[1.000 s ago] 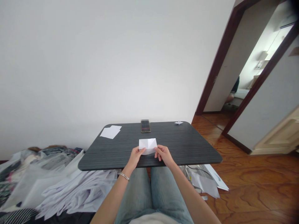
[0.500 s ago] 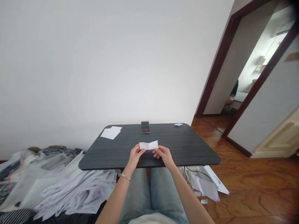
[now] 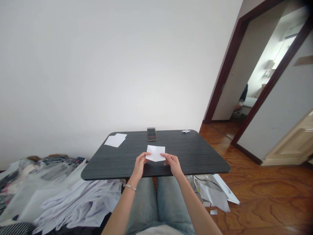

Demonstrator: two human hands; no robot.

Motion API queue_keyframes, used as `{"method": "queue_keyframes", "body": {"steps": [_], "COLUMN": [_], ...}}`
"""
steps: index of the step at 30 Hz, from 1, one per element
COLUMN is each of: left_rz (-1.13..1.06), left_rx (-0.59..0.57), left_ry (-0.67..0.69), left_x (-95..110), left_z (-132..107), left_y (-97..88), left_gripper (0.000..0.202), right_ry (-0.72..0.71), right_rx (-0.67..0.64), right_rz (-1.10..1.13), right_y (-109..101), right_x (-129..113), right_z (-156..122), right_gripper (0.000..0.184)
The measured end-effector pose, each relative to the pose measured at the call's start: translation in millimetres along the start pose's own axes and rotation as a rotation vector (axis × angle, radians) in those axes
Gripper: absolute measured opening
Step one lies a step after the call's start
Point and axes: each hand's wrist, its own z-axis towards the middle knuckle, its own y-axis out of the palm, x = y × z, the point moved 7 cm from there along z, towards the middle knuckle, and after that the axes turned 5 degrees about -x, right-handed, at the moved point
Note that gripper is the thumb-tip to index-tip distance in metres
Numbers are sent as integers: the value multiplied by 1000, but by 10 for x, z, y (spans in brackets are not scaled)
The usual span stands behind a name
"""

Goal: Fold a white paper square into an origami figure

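Note:
A small white creased paper (image 3: 155, 152) is held just above the dark wood-grain table (image 3: 195, 156), near its front edge. My left hand (image 3: 140, 164) pinches the paper's left side with fingers closed on it. My right hand (image 3: 173, 163) pinches its right lower edge the same way. A thin bracelet sits on my left wrist. My knees in light jeans are under the table's front.
A phone (image 3: 151, 133) lies at the table's back middle. A few white sheets (image 3: 114, 140) rest at the back left, a small folded paper figure (image 3: 186, 131) at the back right. Clothes and bags (image 3: 61, 202) pile on the left; papers (image 3: 215, 192) lie on the wooden floor.
The paper looked like a narrow folded strip half a second ago; now it shows as a broader sheet, lower between my hands. Both hands stayed near the table's front edge.

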Motion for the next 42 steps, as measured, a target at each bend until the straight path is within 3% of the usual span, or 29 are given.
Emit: {"method": "queue_keyframes", "body": {"steps": [8, 16, 19, 23, 27, 32, 38, 42], "left_rz": [-38, -9, -2, 97, 243, 289, 346, 310], "left_rx": [-28, -36, -14, 97, 165, 175, 158, 216], "left_ry": [-41, 26, 40, 121, 183, 227, 301, 307], "left_x": [-8, 32, 30, 76, 126, 198, 289, 265], "left_z": [-7, -6, 0, -21, -61, -111, -121, -118], "left_y": [35, 40, 27, -40, -70, -51, -27, -98], "left_gripper": [34, 42, 53, 74, 44, 14, 16, 26], "right_ry": [11, 15, -3, -54, -57, 17, 19, -7], "right_rx": [-7, -11, 21, 123, 156, 14, 16, 50], "right_rz": [-21, -34, -42, -58, -42, -6, 21, 46], "right_y": [9, 20, -7, -98, -121, 17, 0, -37], "right_x": [25, 11, 4, -26, -42, -37, -21, -32], "right_z": [7, 6, 15, 13, 5, 18, 27, 14], "right_gripper": [28, 21, 23, 24, 28, 37, 31, 40]}}
